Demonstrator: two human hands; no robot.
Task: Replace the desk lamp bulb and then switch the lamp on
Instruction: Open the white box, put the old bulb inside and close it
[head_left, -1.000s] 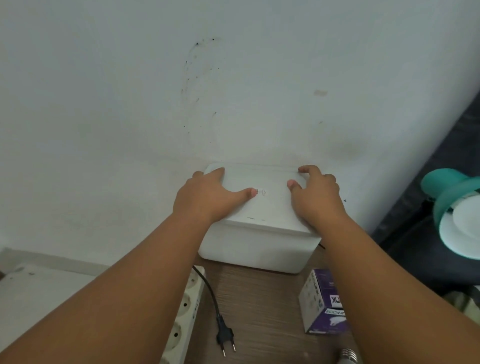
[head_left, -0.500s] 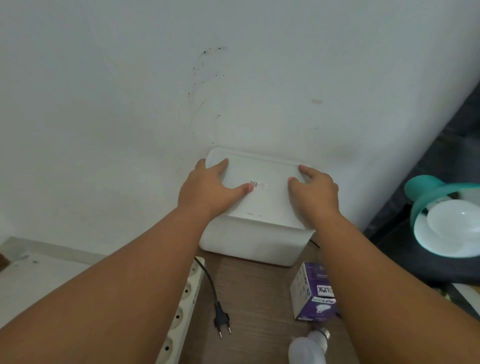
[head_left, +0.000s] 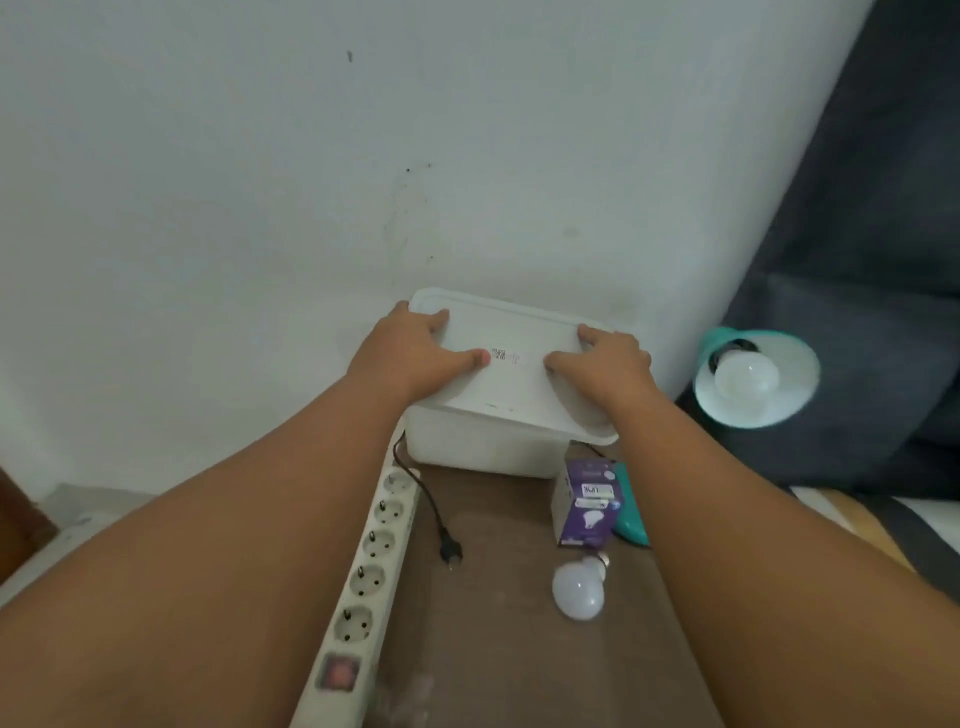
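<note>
Lid-closing step: left grip (head_left: 415, 356), right grip (head_left: 608, 366) pressed box lid (head_left: 519, 376) flat-fingered, clasping nothing (bulb (head_left: 747, 378) looked fitted); next likely needed plug (head_left: 451, 552) into strip (head_left: 371, 577).

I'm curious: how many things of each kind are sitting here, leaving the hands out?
Teal desk lamp: 1
Light bulbs: 2, a loose bulb and a fitted bulb
Purple bulb carton: 1
Power strip: 1
Black plug, not plugged in: 1
White lidded box: 1
Total: 7
</note>
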